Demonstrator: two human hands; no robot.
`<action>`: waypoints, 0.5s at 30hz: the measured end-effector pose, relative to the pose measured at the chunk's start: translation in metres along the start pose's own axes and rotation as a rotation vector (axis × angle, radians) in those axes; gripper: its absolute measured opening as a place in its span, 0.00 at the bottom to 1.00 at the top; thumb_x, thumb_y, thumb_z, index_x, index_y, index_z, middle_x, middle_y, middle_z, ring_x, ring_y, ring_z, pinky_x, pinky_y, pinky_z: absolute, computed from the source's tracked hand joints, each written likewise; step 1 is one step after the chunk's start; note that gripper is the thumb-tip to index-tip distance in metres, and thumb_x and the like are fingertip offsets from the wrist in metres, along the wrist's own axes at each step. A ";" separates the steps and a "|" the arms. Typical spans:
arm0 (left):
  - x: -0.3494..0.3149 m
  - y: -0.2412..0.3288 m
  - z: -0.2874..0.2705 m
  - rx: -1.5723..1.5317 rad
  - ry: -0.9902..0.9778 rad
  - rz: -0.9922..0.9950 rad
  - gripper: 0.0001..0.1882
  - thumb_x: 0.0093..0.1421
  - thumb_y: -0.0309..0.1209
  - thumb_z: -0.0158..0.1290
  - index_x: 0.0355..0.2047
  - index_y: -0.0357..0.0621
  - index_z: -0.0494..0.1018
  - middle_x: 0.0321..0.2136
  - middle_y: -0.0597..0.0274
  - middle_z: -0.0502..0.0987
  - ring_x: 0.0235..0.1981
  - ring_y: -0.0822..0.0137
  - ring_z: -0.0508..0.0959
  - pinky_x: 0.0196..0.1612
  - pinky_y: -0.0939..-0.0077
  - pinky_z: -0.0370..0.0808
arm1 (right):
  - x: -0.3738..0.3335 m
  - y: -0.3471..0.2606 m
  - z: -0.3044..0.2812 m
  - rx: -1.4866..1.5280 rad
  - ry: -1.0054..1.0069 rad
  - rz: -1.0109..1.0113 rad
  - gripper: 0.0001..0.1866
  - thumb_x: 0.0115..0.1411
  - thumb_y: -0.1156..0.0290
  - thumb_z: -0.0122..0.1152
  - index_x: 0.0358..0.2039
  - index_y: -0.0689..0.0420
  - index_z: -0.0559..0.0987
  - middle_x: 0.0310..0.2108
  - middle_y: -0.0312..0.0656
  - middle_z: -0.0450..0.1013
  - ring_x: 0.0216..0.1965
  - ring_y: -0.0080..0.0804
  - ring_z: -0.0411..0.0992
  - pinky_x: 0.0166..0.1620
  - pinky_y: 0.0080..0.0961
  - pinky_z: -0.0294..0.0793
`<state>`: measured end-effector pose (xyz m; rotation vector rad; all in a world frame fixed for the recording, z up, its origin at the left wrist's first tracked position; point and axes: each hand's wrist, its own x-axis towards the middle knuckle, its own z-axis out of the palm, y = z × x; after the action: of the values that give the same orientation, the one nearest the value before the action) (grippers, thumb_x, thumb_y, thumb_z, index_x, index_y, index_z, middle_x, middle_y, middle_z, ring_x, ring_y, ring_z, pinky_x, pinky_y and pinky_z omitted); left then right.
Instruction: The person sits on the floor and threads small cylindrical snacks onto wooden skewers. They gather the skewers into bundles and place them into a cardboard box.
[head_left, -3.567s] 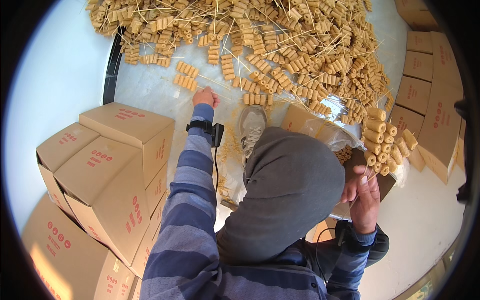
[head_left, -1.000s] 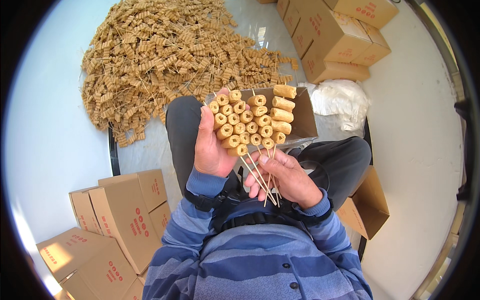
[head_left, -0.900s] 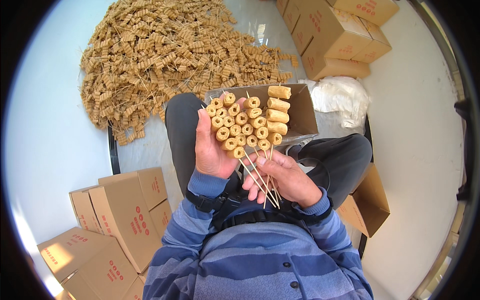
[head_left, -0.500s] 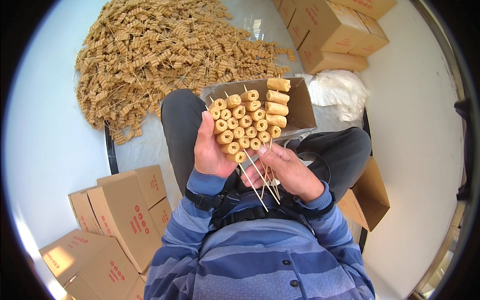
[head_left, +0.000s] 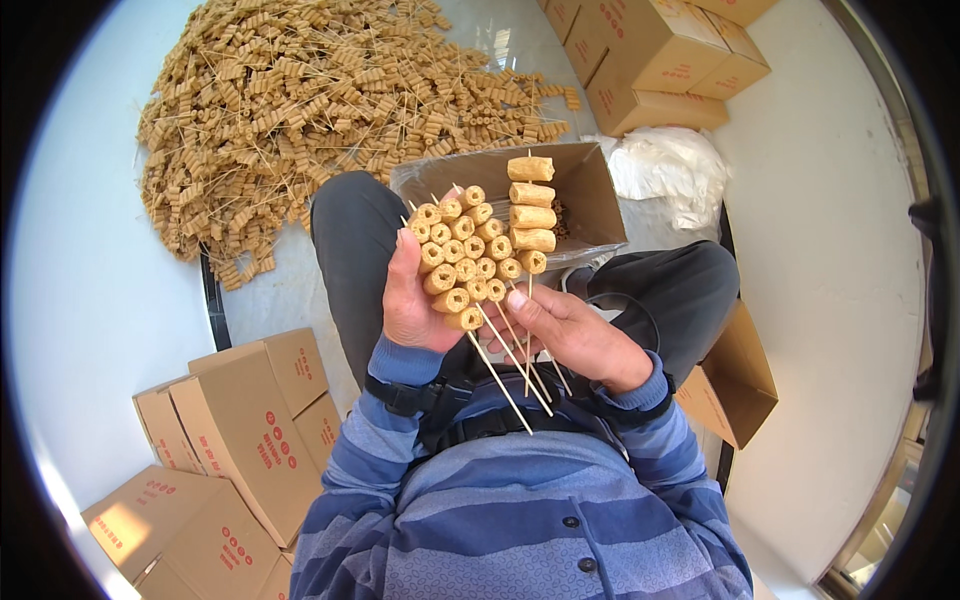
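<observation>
The bundle of skewers (head_left: 463, 250) is located in front of the torso, between the two hands and raised over the lap. The left hand (head_left: 418, 310) grasps the bundle from its left side, thumb along the near-left edge and fingers largely concealed behind the rolled pieces. The right hand (head_left: 585, 340) is closed around the lower bare sticks (head_left: 501, 382), with its thumb at the bottom of the rolls; exactly which sticks are pinched cannot be determined. Governing relation: the outermost skewer (head_left: 532, 194) lies at the right edge of the bundle, its upper rolls separated from the rest by a narrow gap. Its long axis runs nearly straight away from the body, tip farthest, with the upper four rolls set crosswise on the stick. The remaining sticks slope from far left to near right, so that the handles cross close to the right hand. The right hand is therefore the nearer one to the outermost skewer; the left hand is on the opposite side of the bundle. The carton (head_left: 595, 195) is directly beyond both hands, open top exposed, and the tip of the outermost skewer overlaps it in view. The pile of skewers (head_left: 300, 120) lies farther off, to the left, on the floor (head_left: 290, 262).
</observation>
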<state>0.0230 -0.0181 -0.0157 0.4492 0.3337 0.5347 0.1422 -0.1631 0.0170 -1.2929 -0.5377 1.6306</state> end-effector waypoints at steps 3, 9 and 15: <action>0.005 0.016 -0.007 -0.008 -0.058 0.023 0.44 0.65 0.66 0.43 0.65 0.39 0.61 0.53 0.45 0.74 0.53 0.44 0.77 0.54 0.49 0.77 | -0.003 -0.005 -0.005 -0.140 0.206 -0.082 0.26 0.76 0.51 0.40 0.57 0.61 0.71 0.44 0.43 0.75 0.43 0.29 0.76 0.45 0.27 0.80; 0.005 0.021 -0.012 -0.086 -0.176 0.056 0.47 0.63 0.66 0.46 0.66 0.36 0.58 0.55 0.43 0.72 0.57 0.47 0.73 0.56 0.49 0.75 | -0.010 -0.019 -0.004 -0.179 0.199 -0.033 0.23 0.77 0.54 0.37 0.54 0.59 0.72 0.21 0.35 0.70 0.21 0.19 0.69 0.29 0.18 0.72; 0.001 0.020 -0.012 -0.003 -0.115 0.122 0.49 0.62 0.65 0.48 0.68 0.35 0.56 0.60 0.42 0.68 0.60 0.46 0.71 0.60 0.48 0.72 | -0.008 -0.019 0.008 -0.328 0.240 -0.073 0.23 0.77 0.54 0.35 0.53 0.59 0.72 0.13 0.30 0.60 0.14 0.17 0.59 0.22 0.18 0.62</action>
<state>0.0108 0.0021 -0.0167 0.4978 0.1961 0.6256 0.1421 -0.1599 0.0386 -1.6643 -0.7144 1.3395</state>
